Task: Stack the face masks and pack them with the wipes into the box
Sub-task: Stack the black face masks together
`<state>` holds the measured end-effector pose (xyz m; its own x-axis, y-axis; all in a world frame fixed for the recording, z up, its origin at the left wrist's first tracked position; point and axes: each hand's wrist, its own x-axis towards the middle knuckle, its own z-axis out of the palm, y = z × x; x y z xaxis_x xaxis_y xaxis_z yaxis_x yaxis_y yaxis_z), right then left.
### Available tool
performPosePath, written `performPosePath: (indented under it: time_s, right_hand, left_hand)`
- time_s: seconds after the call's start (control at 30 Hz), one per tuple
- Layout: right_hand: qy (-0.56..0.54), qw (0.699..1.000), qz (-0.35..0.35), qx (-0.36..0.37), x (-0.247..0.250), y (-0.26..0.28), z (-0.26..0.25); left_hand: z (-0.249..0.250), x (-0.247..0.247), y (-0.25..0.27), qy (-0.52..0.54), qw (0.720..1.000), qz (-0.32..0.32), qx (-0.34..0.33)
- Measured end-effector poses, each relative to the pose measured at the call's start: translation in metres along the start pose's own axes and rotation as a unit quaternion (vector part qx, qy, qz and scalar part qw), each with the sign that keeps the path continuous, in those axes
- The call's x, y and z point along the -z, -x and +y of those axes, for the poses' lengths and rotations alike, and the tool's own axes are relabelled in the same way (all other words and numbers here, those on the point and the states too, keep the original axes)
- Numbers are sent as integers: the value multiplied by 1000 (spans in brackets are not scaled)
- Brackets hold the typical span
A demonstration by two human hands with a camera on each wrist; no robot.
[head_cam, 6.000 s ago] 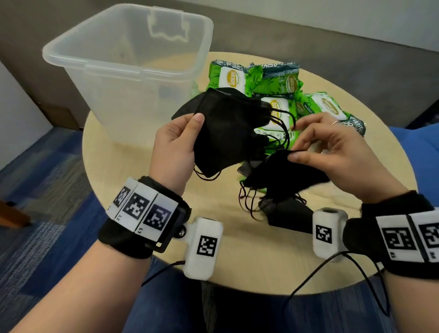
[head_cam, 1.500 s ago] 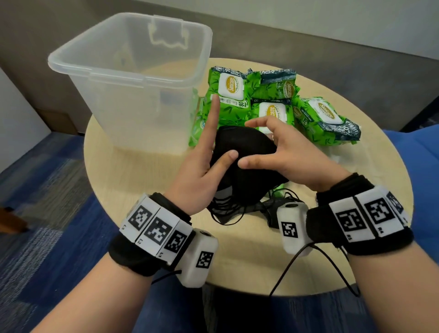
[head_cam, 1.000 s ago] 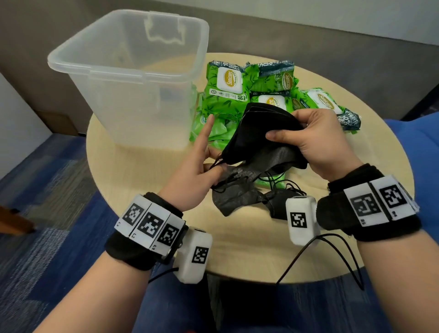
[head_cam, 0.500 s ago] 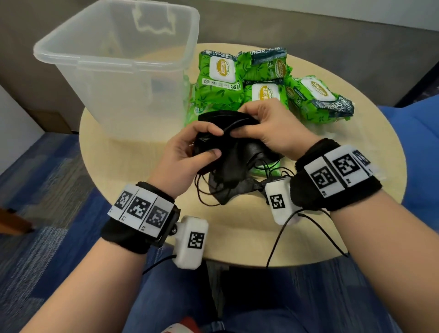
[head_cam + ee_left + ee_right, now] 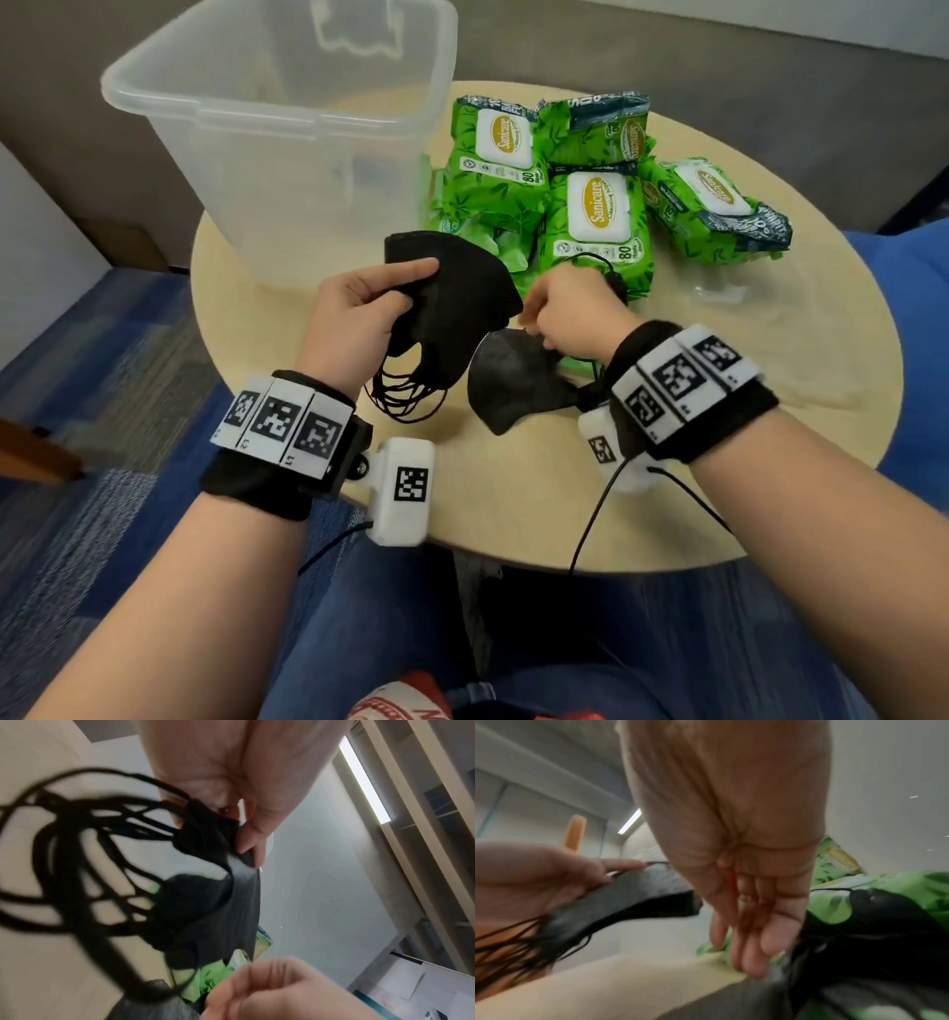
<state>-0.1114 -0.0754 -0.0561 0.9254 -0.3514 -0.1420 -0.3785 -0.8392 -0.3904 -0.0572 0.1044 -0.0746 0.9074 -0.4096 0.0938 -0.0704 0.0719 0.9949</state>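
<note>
My left hand [image 5: 411, 293] grips a stack of black face masks [image 5: 462, 308] above the table, thumb on top, their ear loops dangling below. The left wrist view shows the pinch [image 5: 239, 833] on the stack [image 5: 205, 902]. My right hand [image 5: 544, 318] reaches down with straight fingers [image 5: 746, 949] to a loose black mask [image 5: 513, 385] lying on the table, touching its upper edge. Another black mask [image 5: 611, 272] lies on the green wipes packs [image 5: 595, 221]. The clear plastic box [image 5: 287, 154] stands at the back left.
The round light wooden table [image 5: 667, 462] carries everything. Several wipes packs crowd the back right beside the box. A clear plastic wrapper [image 5: 719, 288] lies right of the packs. Blue carpet lies to the left.
My right hand has let go of the mask stack and dropped to the loose mask on the table. My left hand keeps the stack and has lifted it slightly to the left.
</note>
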Motion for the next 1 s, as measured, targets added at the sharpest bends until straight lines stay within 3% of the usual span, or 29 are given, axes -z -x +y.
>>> performPosePath:
  time_s: [0.07, 0.17, 0.47, 0.63, 0.73, 0.8, 0.87, 0.93, 1.0]
  right_hand:
    - [115, 990, -66, 42, -12, 10, -6]
    - [181, 973, -130, 59, -27, 22, -18]
    - [236, 965, -77, 83, -45, 12, -31]
    - [120, 990, -77, 19, -7, 12, -20]
    - [-8, 996, -74, 54, 37, 26, -21]
    - [-160, 977, -107, 92, 60, 39, -26]
    - [-302, 936, -127, 130, 70, 44, -27]
    - [-351, 916, -130, 141, 70, 39, -25]
    - [-333, 929, -109, 117, 63, 34, -24]
  left_hand:
    - [-1, 4, -3, 11, 999, 36, -4]
    - [-2, 8, -5, 25, 996, 80, -19]
    - [-5, 11, -4, -14, 997, 79, -15]
    - [-5, 11, -5, -14, 998, 67, -6]
    - [-3, 8, -5, -9, 998, 61, -8]
    - [-2, 2, -4, 25, 998, 49, 0]
    - [2, -6, -1, 77, 997, 11, 12]
    - [5, -13, 1, 125, 991, -37, 28]
    - [7, -18, 4, 177, 980, -83, 42]
